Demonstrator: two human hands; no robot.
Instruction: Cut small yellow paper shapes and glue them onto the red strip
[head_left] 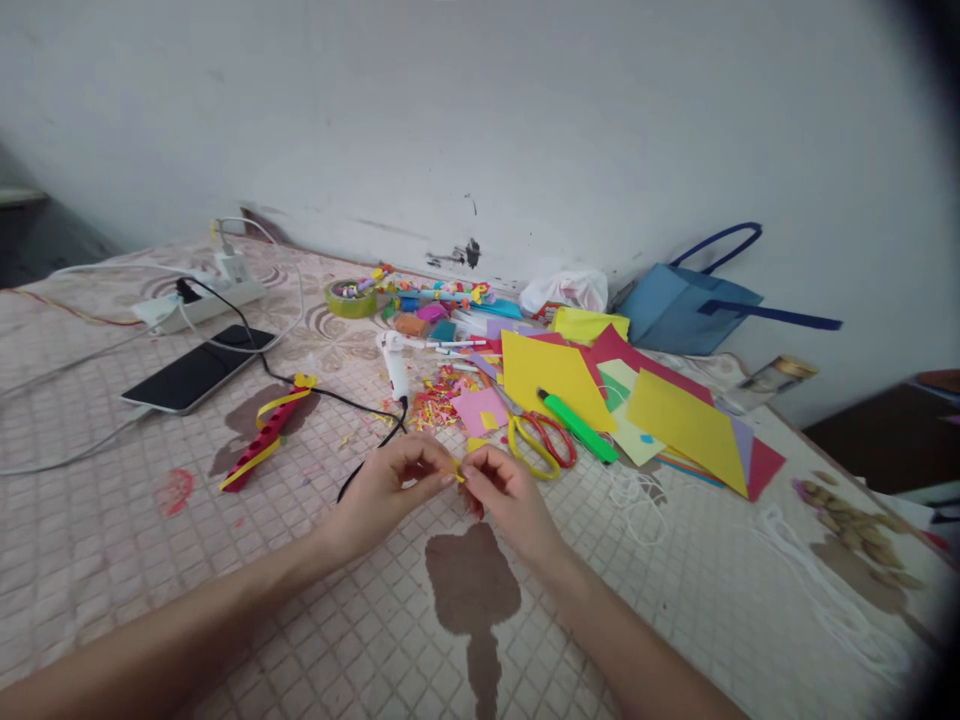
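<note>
Between my two hands, above the tabletop, is a small yellow piece (458,474), probably paper or foam; its exact shape is too small to make out. My left hand (397,490) pinches it from one side with thumb and forefinger. From the other side, my right hand (510,495) grips it with closed fingers. Just beyond them lie scissors (534,447) with yellow and red handles and a green utility knife (577,427). Nearby rests a white glue gun (394,367) with a black cord. A red strip wound with yellow ribbon (266,440) lies to the left.
Coloured sheets (686,415) spread at the right, before a blue bag (686,305). Paper scraps (439,398) and a roll of tape (351,298) lie farther back. A tablet (196,370) and a power strip (199,300) with cables occupy the left. White cord (825,590) lies right.
</note>
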